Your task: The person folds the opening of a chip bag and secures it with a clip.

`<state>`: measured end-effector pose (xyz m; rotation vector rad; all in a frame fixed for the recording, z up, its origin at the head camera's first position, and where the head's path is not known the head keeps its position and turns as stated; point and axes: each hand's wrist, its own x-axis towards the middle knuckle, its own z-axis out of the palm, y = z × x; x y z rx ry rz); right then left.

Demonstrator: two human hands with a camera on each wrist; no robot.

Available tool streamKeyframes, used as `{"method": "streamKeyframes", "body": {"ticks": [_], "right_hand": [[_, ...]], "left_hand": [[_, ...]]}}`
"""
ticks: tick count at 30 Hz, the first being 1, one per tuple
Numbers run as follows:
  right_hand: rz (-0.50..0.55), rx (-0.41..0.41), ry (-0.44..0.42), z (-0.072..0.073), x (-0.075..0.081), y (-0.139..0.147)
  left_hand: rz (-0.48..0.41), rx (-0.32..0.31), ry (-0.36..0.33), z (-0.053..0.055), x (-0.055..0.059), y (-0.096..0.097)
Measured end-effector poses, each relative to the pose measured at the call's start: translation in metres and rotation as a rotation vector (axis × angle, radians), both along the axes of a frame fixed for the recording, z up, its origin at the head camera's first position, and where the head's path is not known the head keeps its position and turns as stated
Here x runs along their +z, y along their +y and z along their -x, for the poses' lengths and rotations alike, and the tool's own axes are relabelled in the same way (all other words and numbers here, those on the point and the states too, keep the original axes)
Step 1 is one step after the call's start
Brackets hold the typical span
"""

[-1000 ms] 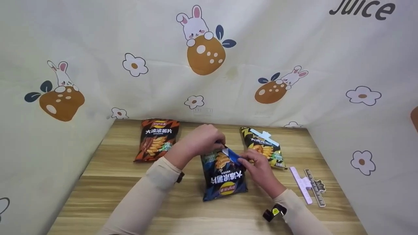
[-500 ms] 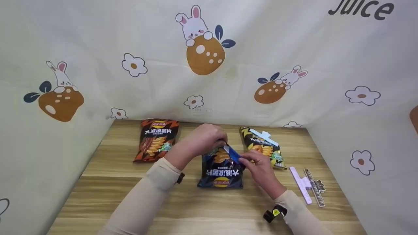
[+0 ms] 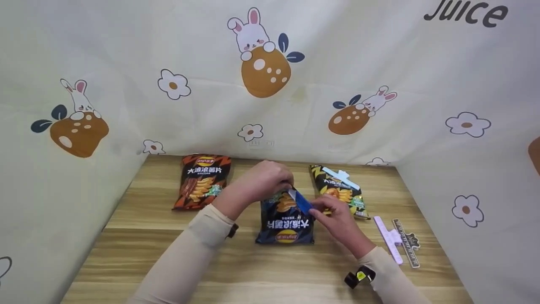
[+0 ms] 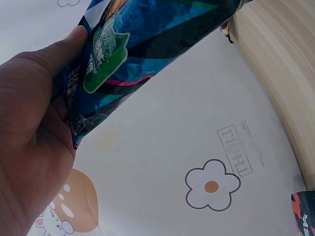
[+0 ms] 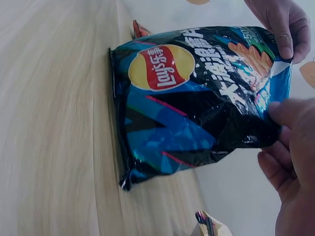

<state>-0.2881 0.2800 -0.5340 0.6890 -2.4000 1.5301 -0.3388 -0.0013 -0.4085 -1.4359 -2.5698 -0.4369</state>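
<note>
A blue-and-black chip bag (image 3: 286,223) is held up between both hands over the table, its printing upside down in the head view. My left hand (image 3: 265,179) pinches one corner of its upper end, thumb on the printed front in the left wrist view. At the other corner, my right hand (image 3: 339,221) pinches the bag's edge between thumb and fingers. Between the hands a plain blue strip (image 3: 301,202) runs along that end, folded over toward the front. In the right wrist view the bag's logo end (image 5: 118,118) hangs close over the table.
A red-and-black chip bag (image 3: 201,181) lies at the back left. Back right is a yellow-and-black chip bag (image 3: 344,194) bearing a light blue bag clip (image 3: 341,177). A lilac clip (image 3: 389,240) and a dark patterned clip (image 3: 407,245) lie at the right. Printed cloth walls surround the table (image 3: 168,261).
The lower end of the blue-and-black bag has swung up and left in the head view. My right hand has shifted slightly along the blue strip; the left hand hardly moved.
</note>
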Motion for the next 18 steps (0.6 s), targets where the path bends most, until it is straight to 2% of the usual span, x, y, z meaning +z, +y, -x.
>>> {"method": "streamKeyframes", "body": {"ticks": [4, 11, 15, 18], "right_hand": [[-0.055, -0.026, -0.017, -0.003, 0.004, 0.013], [-0.192, -0.227, -0.054, -0.006, 0.015, 0.054], [-0.303, -0.294, -0.02, -0.008, 0.023, 0.081], [-0.432, -0.357, -0.022, -0.012, 0.028, 0.101]], "left_hand": [[-0.003, -0.005, -0.004, 0.001, 0.0, 0.0], [-0.001, -0.004, -0.019, 0.001, 0.0, 0.0], [0.018, 0.011, -0.012, 0.0, 0.0, 0.001], [0.034, 0.019, -0.018, 0.0, 0.001, 0.002]]}}
